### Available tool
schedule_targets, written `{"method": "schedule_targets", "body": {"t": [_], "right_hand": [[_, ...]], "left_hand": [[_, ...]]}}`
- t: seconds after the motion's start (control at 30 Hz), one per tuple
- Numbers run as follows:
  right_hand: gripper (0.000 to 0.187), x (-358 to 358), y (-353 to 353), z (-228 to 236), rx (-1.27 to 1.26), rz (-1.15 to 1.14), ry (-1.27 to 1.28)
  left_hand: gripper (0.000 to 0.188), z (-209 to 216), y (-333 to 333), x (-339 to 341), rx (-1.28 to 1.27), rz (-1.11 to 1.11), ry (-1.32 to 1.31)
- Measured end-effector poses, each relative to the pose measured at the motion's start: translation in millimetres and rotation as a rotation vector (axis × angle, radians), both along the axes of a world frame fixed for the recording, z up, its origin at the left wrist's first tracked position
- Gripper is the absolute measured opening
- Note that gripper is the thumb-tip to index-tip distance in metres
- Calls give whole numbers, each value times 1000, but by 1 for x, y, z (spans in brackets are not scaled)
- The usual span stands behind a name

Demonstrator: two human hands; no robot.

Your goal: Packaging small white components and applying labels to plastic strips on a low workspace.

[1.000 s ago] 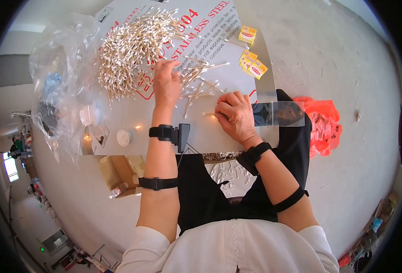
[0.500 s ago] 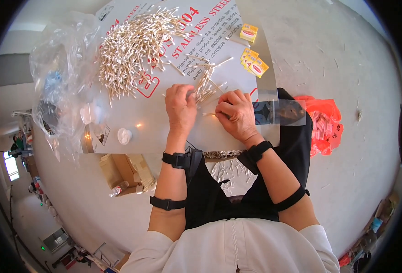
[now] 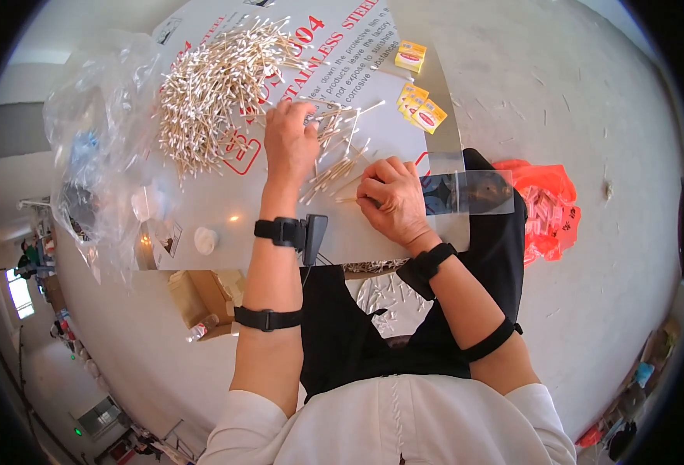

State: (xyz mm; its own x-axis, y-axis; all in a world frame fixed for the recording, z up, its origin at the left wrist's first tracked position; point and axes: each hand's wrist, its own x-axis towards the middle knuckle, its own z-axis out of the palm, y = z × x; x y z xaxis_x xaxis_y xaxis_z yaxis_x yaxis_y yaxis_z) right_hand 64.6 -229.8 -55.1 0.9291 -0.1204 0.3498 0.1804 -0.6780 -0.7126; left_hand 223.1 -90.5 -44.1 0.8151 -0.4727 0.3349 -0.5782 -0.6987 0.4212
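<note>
My right hand [image 3: 392, 200] is closed above the sheet-covered table [image 3: 272, 232], with pale stick ends of cotton swabs [image 3: 346, 200] poking out leftward from its pinched fingers. How many it holds is hidden. My left hand [image 3: 291, 143] hovers farther out, its fingers bent and the thumb a little apart, between two groups of swabs. A large heap of white-tipped cotton swabs [image 3: 218, 97] lies to its left. Beside it on the right is a smaller loose scatter of swabs [image 3: 338, 167].
Small yellow boxes [image 3: 427, 115] and another yellow box [image 3: 410, 56] lie at the table's right edge. A clear plastic strip [image 3: 466, 192] overhangs that edge. Clear bags [image 3: 102, 155] and a round white tub [image 3: 206, 240] are left. A red bag [image 3: 551, 205] holds pink packets; a cardboard box [image 3: 202, 298] stands below.
My left hand has moved away from the small scatter, outward and slightly left toward the big heap. My right hand stays nearly in place, still pinching swabs. The view has shifted slightly.
</note>
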Motion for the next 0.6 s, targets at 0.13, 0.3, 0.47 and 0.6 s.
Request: {"method": "schedule_targets", "body": {"t": [0.13,0.3,0.47,0.6], "right_hand": [[8,0,0,2,5,1,15],[9,0,0,1,32,-15,-18],[9,1,1,-3,20,-18,-25],[8,-3,-2,-2,143,-51,-82]], "left_hand": [[29,1,-14,15,61,-100,-129],[20,-5,-19,-6,99,-113,28],[16,-4,-11,-50,101,-119,29],[36,-3,-7,-78,96,-52,23]]}}
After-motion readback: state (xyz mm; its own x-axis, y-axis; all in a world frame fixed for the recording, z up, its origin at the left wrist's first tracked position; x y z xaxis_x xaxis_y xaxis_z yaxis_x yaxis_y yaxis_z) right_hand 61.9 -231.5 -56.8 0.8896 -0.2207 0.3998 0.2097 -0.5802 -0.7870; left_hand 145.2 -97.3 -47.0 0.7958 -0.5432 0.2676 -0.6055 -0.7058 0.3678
